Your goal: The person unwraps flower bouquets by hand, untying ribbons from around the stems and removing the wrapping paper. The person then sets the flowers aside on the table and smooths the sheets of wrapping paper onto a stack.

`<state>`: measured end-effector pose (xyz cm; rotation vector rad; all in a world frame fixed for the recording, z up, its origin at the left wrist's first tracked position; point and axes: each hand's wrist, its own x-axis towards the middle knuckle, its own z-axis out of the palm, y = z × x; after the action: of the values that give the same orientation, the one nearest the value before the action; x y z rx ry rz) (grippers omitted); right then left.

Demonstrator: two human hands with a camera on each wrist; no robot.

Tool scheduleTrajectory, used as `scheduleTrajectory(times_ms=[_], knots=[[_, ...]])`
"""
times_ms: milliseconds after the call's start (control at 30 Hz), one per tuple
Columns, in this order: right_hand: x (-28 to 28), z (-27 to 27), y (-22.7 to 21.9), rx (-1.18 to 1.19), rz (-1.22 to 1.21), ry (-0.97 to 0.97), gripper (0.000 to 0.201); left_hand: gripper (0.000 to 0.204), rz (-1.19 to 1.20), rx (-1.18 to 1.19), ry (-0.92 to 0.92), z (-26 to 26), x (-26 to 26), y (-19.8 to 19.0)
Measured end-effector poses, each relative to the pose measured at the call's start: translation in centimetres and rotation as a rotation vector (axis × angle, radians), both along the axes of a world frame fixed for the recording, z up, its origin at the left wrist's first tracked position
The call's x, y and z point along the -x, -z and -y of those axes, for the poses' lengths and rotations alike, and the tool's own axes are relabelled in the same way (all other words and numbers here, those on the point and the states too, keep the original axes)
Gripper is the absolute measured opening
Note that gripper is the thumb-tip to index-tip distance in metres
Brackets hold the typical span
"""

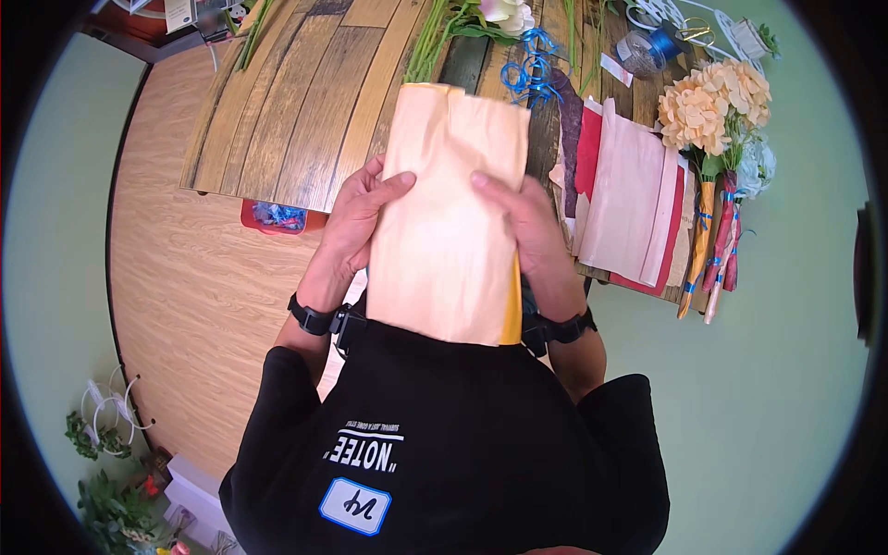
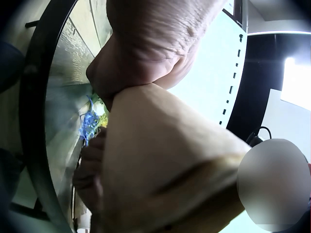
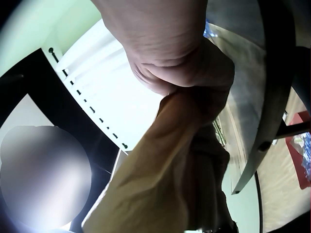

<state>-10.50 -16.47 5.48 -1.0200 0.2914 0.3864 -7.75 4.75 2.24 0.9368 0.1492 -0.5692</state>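
Note:
A peach-coloured sheet of wrapping paper (image 1: 449,213) is held up in front of the black shirt, creased near its top, with a yellow strip (image 1: 511,301) showing along its lower right side. My left hand (image 1: 359,217) grips the left edge, thumb on the near face and fingers behind. On the opposite edge my right hand (image 1: 536,227) pinches the paper the same way, its thumb slightly blurred. From the left wrist, the paper (image 2: 160,145) hangs below the left hand (image 2: 150,46). The right wrist view shows the paper (image 3: 146,179) folding under the right hand (image 3: 180,58).
Green stems (image 1: 427,42) and curled blue ribbon (image 1: 532,69) lie on the wooden table (image 1: 305,102). Pink and red paper sheets (image 1: 629,185) are at its right, beside wrapped peach flowers (image 1: 708,106). Ribbon spools (image 1: 647,48) stand farther back. A red bin (image 1: 277,217) sits below the table.

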Motion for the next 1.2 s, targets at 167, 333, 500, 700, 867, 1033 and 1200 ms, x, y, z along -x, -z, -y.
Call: scheduleTrajectory(times_ms=[167,333,500,700,867,1033,1200], knots=[[-1.8,-3.1,-2.8,0.006,0.218,-0.071,0.032,0.034,-0.114,0.096,-0.060,1.8,-0.1,1.2],[-1.0,-8.3,-2.2,0.050,0.418,-0.388,0.050,0.033,-0.141,0.040,-0.161,-3.0,-6.1,3.8],[0.7,-5.8,0.6,1.015,0.890,-0.056,0.036,0.033,-0.193,0.008,-0.306,-1.3,3.4,4.6],[1.8,-3.4,1.6,1.382,0.615,0.020,0.039,0.032,-0.247,-0.033,-0.424,1.7,-2.6,8.4],[0.9,-2.7,2.5,1.246,0.359,-0.159,0.032,0.031,-0.276,-0.088,-0.528,7.6,-13.2,11.7],[0.8,-2.0,3.5,0.711,0.262,-0.034,0.029,0.031,-0.303,-0.137,-0.677,-8.0,1.5,11.8],[0.2,-1.5,-0.8,0.560,0.151,-0.047,0.027,0.027,0.133,-0.818,-0.543,-15.7,5.4,3.3]])
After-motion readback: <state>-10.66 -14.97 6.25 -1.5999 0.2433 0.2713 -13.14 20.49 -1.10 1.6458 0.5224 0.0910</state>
